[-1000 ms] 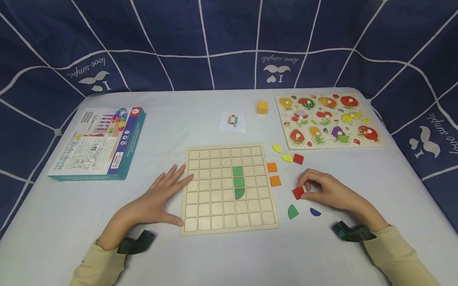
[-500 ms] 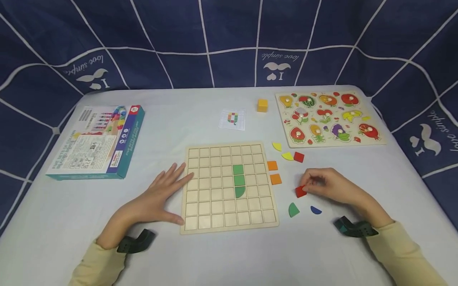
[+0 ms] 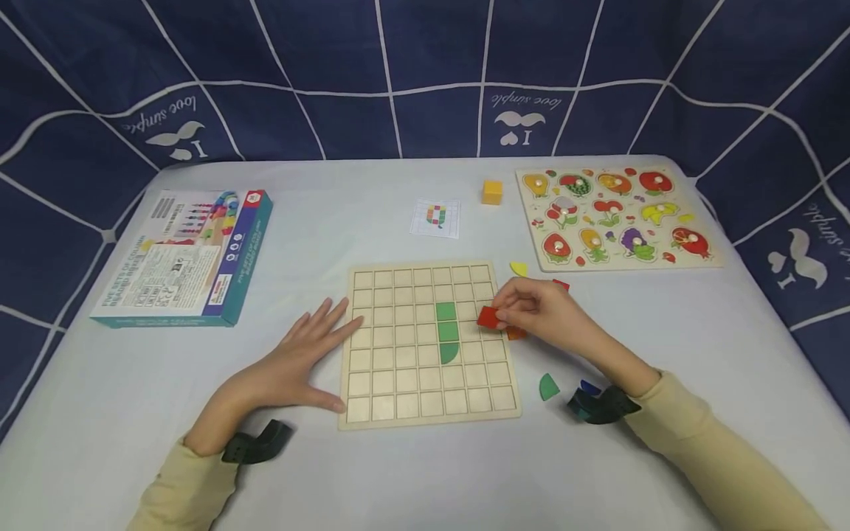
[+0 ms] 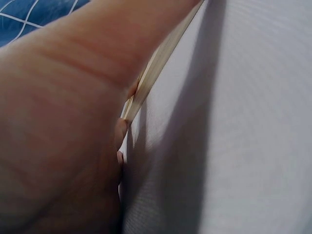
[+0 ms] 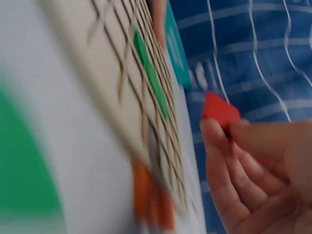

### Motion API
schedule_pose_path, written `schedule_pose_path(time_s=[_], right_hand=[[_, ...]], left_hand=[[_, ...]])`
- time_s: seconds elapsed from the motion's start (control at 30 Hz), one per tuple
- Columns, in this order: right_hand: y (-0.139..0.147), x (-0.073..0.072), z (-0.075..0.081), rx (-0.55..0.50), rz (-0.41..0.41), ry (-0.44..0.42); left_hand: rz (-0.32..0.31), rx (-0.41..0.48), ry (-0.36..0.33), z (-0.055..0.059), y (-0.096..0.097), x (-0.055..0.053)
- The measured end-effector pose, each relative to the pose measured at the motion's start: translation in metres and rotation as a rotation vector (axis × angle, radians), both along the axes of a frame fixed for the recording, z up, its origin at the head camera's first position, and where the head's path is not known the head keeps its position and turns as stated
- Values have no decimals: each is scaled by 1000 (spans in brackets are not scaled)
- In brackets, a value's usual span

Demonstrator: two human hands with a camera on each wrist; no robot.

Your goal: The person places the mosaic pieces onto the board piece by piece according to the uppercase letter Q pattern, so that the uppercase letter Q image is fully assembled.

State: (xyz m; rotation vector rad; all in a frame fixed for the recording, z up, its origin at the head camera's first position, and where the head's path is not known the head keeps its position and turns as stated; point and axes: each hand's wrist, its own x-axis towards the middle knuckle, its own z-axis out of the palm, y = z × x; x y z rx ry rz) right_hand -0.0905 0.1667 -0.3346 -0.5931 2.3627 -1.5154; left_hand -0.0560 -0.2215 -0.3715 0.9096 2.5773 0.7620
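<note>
My right hand [image 3: 547,313] pinches a red square tile [image 3: 488,318] between thumb and fingertips, above the right side of the wooden grid board [image 3: 381,405]. In the right wrist view the red tile [image 5: 220,110] appears raised off the board. Fingers spread, my left hand [image 3: 285,372] lies along the board's left edge, with thumb and fingertips touching it. Two green square tiles [image 3: 447,331] and a green quarter-round tile [image 3: 449,352] form a column in the grid. The right hand partly covers an orange tile [image 3: 516,334] beside the board and another red tile [image 3: 561,285].
A green quarter-round [image 3: 548,387] and a blue piece [image 3: 589,388] lie near the right wrist; a yellow piece [image 3: 519,269] is above the hand. Farther back are a pattern card [image 3: 435,218], yellow cube [image 3: 492,192] and fruit puzzle [image 3: 617,221]. A box [image 3: 182,258] lies left.
My right hand has lifted the red tile off the table and carried it left and away from me, over the board's right side. The left hand keeps its place.
</note>
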Motion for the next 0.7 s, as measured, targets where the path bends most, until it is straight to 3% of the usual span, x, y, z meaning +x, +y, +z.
schedule_pose_path(time_s=[0.1, 0.27, 0.7], right_hand=[[-28, 0, -5, -69, 32, -44], [-60, 5, -12, -27, 87, 18], [-76, 12, -19, 156, 161, 200]], left_hand=[[6, -5, -2, 0, 0, 0], [9, -20, -8, 1, 2, -1], [17, -31, -23, 4, 2, 0]])
